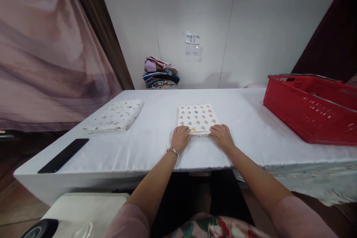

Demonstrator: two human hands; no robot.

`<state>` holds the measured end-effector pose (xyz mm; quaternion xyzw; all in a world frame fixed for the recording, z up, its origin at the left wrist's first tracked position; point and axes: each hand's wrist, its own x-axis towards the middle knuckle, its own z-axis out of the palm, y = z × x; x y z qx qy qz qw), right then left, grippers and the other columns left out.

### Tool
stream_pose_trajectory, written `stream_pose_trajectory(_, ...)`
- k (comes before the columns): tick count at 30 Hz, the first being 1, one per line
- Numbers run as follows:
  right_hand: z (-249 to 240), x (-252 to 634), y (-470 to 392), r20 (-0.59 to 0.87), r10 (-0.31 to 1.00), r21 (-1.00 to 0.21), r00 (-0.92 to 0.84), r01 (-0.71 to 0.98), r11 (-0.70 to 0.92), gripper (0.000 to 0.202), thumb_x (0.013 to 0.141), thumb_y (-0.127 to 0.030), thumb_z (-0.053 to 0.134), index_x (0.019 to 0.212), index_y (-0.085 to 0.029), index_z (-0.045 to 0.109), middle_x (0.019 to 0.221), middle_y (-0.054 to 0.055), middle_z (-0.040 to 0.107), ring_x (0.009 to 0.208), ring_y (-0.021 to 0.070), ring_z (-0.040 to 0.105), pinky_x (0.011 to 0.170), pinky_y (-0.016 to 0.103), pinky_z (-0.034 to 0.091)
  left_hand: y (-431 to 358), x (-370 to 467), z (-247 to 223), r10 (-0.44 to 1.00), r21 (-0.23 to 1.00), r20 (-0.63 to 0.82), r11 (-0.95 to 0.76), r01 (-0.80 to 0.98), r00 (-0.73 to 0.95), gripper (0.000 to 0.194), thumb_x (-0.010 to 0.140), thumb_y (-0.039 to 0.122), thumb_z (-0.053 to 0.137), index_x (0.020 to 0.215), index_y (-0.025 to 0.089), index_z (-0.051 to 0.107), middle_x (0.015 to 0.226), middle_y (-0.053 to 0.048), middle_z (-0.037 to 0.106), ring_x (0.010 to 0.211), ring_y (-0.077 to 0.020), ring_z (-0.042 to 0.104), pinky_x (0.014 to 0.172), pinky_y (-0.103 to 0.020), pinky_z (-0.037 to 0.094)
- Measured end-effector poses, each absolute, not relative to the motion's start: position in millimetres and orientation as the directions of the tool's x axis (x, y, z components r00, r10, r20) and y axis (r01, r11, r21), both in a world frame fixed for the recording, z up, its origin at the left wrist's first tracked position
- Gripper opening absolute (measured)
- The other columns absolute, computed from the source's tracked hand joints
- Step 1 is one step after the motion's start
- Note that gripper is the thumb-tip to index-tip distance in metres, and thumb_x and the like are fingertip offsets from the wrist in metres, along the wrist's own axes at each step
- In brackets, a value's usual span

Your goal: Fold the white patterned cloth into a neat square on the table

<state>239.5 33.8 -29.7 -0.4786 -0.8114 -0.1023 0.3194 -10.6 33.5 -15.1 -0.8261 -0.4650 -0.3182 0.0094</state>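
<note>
A folded white cloth (197,116) printed with grey shapes and a few coloured ones lies flat on the table in front of me. At its near left corner, my left hand (180,137), with a bracelet on the wrist, has its fingers over the fabric and the thumb by the front edge. My right hand (222,136) holds the near right corner in the same way. Both hands look closed on the edge, though the undersides of the fingers are hidden. To the left lies another folded white cloth (118,114) with small dark prints.
A red plastic basket (312,113) with metal handles stands on the right of the white-covered table (156,148). A black phone-like slab (64,155) lies front left. Folded fabrics (161,74) are stacked at the back by the wall, below paper notes (192,52). A pink curtain (50,52) hangs left.
</note>
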Motion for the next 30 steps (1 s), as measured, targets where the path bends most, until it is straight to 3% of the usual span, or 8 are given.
stream_pose_trajectory(6,-14.9,240.7,43.2,0.647,0.676,-0.098,-0.353,0.841,0.533,0.022,0.09,-0.021,0.042,0.096,-0.027,0.062,0.102,0.0,0.066,0.102,0.0156,0.052,0.099,0.039,0.02,37.1,-8.0,-13.8,0.796,0.254,0.49,-0.52,0.815,0.355,0.018,0.086,0.027,0.047,0.094,0.024,0.063,0.097,-0.005,0.061,0.097,-0.0205,0.05,0.09,-0.038,0.034)
stream_pose_trajectory(13,-28.6,243.6,32.9,0.621,0.668,-0.097,-0.41,0.806,0.584,0.02,0.088,-0.019,0.045,0.096,-0.025,0.062,0.102,0.002,0.064,0.099,0.0157,0.052,0.093,0.036,0.028,33.0,-8.1,-12.8,0.759,0.164,0.512,-0.545,0.822,0.401,0.013,0.083,0.025,0.052,0.09,0.022,0.062,0.093,-0.004,0.061,0.092,-0.0196,0.051,0.086,-0.037,0.036)
stream_pose_trajectory(18,-25.9,238.8,27.0,0.609,0.694,-0.148,-0.384,0.805,0.575,0.022,0.087,-0.017,0.045,0.096,-0.026,0.063,0.102,0.003,0.064,0.098,0.0171,0.053,0.093,0.039,0.029,32.3,-5.1,-11.4,0.734,0.121,0.539,-0.552,0.825,0.412,0.027,0.082,0.032,0.053,0.107,0.022,0.057,0.104,-0.006,0.059,0.098,-0.021,0.05,0.087,-0.039,0.037)
stream_pose_trajectory(22,-28.5,239.2,30.2,0.622,0.728,-0.321,-0.287,0.755,0.572,0.023,0.084,-0.021,0.048,0.1,-0.025,0.063,0.107,0.005,0.062,0.104,0.0201,0.051,0.095,0.042,0.031,33.4,2.7,-11.4,0.708,0.063,0.521,-0.59,0.805,0.478,0.034,0.084,0.031,0.051,0.117,0.024,0.051,0.122,-0.006,0.053,0.111,-0.0226,0.045,0.094,-0.041,0.032)
stream_pose_trajectory(25,-31.4,245.5,41.9,0.604,0.797,-0.567,-0.009,0.698,0.438,0.028,0.081,-0.031,0.048,0.103,-0.023,0.063,0.115,0.007,0.059,0.111,0.0228,0.048,0.094,0.041,0.036,34.2,7.1,-11.6,0.701,0.043,0.481,-0.618,0.785,0.526,0.033,0.084,0.028,0.051,0.116,0.024,0.051,0.121,-0.004,0.055,0.111,-0.0215,0.045,0.095,-0.042,0.031)
stream_pose_trajectory(27,-28.7,250.2,51.6,0.465,0.868,-0.729,0.174,0.631,0.264,0.033,0.081,-0.036,0.046,0.106,-0.022,0.062,0.115,0.008,0.059,0.107,0.0237,0.051,0.089,0.04,0.041,35.0,9.6,-11.6,0.707,0.036,0.465,-0.617,0.786,0.533,0.032,0.083,0.026,0.051,0.115,0.024,0.052,0.12,-0.003,0.056,0.109,-0.0209,0.047,0.094,-0.041,0.032)
stream_pose_trajectory(30,-18.6,252.1,60.2,0.234,0.955,-0.826,0.183,0.555,0.096,0.034,0.077,-0.035,0.048,0.105,-0.021,0.061,0.103,0.005,0.064,0.092,0.0218,0.058,0.079,0.035,0.045,39.7,10.3,-11.9,0.71,0.007,0.445,-0.612,0.791,0.545,0.029,0.084,0.018,0.048,0.111,0.024,0.055,0.116,-0.003,0.059,0.105,-0.0203,0.05,0.092,-0.041,0.034)
